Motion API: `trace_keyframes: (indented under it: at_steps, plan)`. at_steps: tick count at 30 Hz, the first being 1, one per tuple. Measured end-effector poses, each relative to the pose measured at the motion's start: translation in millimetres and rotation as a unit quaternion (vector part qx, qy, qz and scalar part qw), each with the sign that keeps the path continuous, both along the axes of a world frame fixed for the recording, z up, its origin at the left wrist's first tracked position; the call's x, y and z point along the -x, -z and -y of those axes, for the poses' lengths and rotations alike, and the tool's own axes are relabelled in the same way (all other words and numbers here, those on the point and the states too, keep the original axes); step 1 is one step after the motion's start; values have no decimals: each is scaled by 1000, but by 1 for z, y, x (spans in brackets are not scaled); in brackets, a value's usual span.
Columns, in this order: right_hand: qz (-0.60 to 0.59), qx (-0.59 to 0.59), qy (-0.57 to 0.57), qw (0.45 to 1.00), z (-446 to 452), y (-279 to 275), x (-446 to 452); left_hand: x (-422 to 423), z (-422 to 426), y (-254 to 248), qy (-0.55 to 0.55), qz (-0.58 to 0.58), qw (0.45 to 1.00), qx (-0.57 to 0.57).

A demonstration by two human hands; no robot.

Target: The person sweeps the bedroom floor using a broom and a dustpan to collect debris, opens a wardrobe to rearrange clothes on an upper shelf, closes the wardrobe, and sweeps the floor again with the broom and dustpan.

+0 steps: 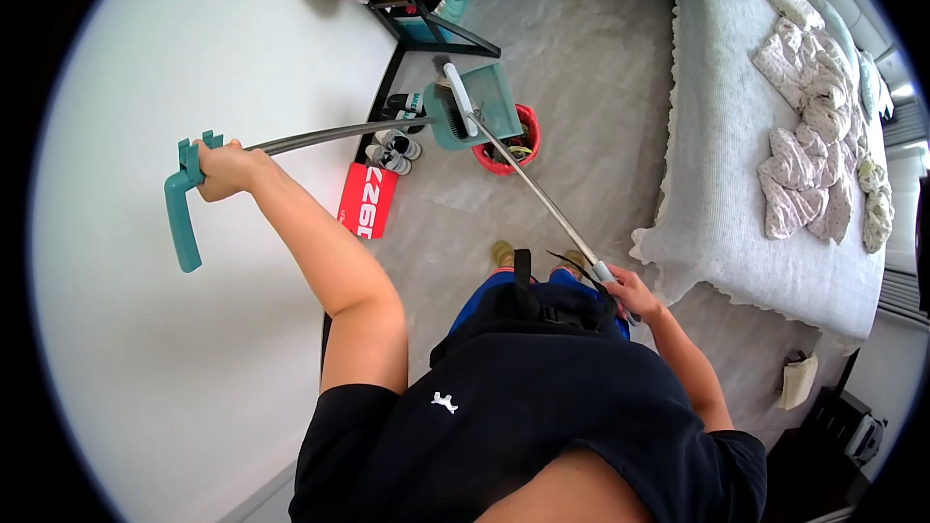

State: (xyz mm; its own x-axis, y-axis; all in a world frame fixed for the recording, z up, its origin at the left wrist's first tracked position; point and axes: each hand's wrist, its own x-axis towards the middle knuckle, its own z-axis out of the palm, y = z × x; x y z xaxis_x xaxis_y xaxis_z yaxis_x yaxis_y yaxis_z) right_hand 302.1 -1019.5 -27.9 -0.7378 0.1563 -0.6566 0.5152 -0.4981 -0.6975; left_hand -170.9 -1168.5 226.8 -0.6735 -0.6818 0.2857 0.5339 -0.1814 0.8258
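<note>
Grey marbled flooring (601, 68) spreads between a plain white wall (174, 68) and the bed, and out over it sits the teal dustpan (497, 92), well beyond the left hand, at the far end of its pole. That left hand (225, 171) is wrapped tight around the pole's near end, right beside a hooked teal grip (181, 223). Smooth plastic on the boxy pan, slim grey shaft behind it, the long axis running almost crosswise, pan to the right!

And the broom (531, 186): the right hand (628, 292) has fingers curled round its pale handle, low by the waist. Its shiny metal pole slants forward and leftward, the white head with dark bristles (450, 114) pointing into the pan. Part of a round red bin (534, 140) shows beneath; whether pan and rim touch, one cannot tell. Close by, sneakers (395, 151) and a red shoebox (368, 201); across the floor, the bed (712, 155) wears a textured, scallop-edged cover under a rumpled floral quilt (814, 136).
</note>
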Motion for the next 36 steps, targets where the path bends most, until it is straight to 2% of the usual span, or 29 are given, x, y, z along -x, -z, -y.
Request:
trace_keyframes:
  at_steps: [3, 9, 13, 18, 24, 30, 33, 36]
  plan:
    - [11, -68, -9, 998, -3, -1, -4, 2, 2, 1, -2, -5, 1000, 16]
    - [13, -108, -45, 993, -2, -38, -16, -6, -1, -1, -7, -26, 998, 52]
    - [41, -88, -8, 995, 1, -39, -37, -9, -6, 2, -7, -45, 997, 67]
    - [31, -8, 45, 998, 5, -31, -58, -18, -11, 0, -2, -57, 995, 76]
    - [-47, 126, 77, 988, 8, -1, -39, -16, -16, -3, -5, -62, 995, 79]
    - [-56, 223, 96, 969, 2, 36, -33, 2, -10, -3, -7, -27, 999, 29]
    - [-65, 216, 93, 970, 0, 42, -29, 7, -9, -1, -10, -23, 1000, 8]
    - [-27, 107, 88, 990, -4, 30, -25, 3, -10, -1, -17, -14, 1000, 4]
